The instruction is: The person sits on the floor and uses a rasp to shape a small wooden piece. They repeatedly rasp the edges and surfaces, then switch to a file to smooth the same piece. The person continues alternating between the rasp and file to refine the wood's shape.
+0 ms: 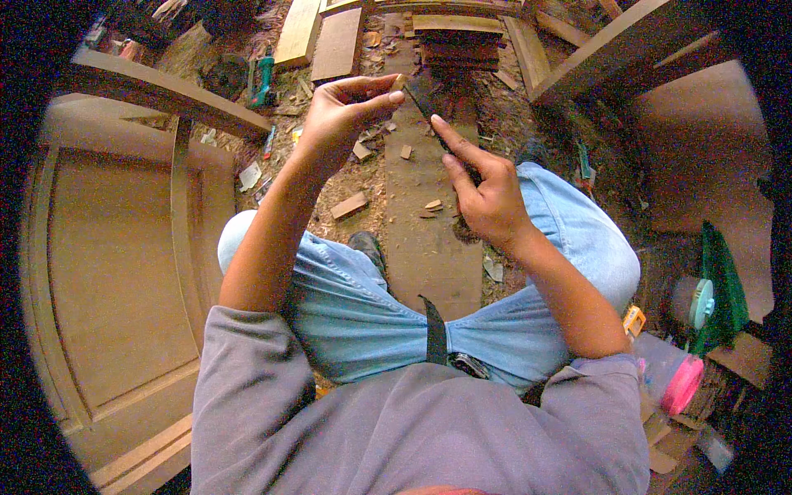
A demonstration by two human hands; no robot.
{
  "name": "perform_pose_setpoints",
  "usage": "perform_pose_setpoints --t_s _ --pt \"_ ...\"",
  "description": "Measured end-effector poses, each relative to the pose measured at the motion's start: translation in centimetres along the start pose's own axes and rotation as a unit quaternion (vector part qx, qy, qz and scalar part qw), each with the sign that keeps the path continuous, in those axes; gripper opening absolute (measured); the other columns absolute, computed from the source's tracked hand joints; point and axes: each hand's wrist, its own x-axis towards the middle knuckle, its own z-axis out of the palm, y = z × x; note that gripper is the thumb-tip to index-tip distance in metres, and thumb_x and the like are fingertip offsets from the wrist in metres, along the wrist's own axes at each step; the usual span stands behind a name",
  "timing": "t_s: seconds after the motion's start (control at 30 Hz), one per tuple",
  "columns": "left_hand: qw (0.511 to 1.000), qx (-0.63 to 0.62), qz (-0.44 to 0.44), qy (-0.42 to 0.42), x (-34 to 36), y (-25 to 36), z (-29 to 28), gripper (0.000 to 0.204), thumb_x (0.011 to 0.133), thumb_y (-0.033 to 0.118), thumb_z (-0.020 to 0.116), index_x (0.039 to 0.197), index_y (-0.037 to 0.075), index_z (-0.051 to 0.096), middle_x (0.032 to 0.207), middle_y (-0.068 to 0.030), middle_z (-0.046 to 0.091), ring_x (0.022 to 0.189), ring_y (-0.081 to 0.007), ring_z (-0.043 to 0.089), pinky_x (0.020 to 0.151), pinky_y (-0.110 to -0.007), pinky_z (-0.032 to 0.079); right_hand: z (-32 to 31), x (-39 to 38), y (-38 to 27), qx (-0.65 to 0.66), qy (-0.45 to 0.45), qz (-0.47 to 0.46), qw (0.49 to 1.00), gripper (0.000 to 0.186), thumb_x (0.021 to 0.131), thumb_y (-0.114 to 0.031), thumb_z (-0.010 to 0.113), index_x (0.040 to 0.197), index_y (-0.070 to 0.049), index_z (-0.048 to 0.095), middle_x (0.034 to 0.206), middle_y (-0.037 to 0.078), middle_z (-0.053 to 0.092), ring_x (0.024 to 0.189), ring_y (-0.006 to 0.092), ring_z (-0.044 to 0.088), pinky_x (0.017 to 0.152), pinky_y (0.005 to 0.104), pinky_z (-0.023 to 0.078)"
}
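My left hand (345, 115), raised above the plank I sit over, pinches a small piece of light wood (399, 82) between thumb and fingertips. My right hand (487, 190) grips a long, narrow dark tool (425, 107), index finger laid along it; I cannot make out whether it is a file or a blade. The tool's far end points up and left, at or very near the small piece; whether they touch is hard to tell. Small wood offcuts (406, 152) lie below on the brown plank (433, 264).
Stacked boards (458, 29) lie ahead, a green power tool (264, 78) on the littered ground at front left. A panelled door (107, 280) stands at my left, timber beams (610, 49) at upper right, pink (681, 384) and pale-green (701, 304) round containers beside my right knee.
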Motion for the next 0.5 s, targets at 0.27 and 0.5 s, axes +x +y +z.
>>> perform_pose_setpoints --t_s 0.27,0.5 --pt "0.994 0.102 0.048 -0.008 0.3 -0.3 -0.4 0.031 0.076 0.012 0.078 0.103 0.000 0.069 0.090 -0.0071 0.070 0.076 -0.0092 0.063 0.069 -0.022 0.050 -0.9 -1.0 -0.3 0.436 -0.092 0.346 0.826 0.046 0.097 -0.012 0.046 0.142 -0.020 0.041 0.066 0.005 0.052 0.043 0.0156 0.049 0.042 0.0297 0.046" --pt "0.995 0.098 0.036 0.001 0.1 -0.6 -0.3 0.032 0.075 0.013 0.079 0.102 -0.001 0.069 0.087 -0.0056 0.070 0.074 -0.0083 0.062 0.067 -0.022 0.049 1.4 -0.9 1.6 0.053 -0.002 0.059 0.997 0.044 0.095 -0.009 0.048 0.138 -0.019 0.047 0.063 0.004 0.052 0.043 0.0119 0.044 0.045 0.0278 0.043"
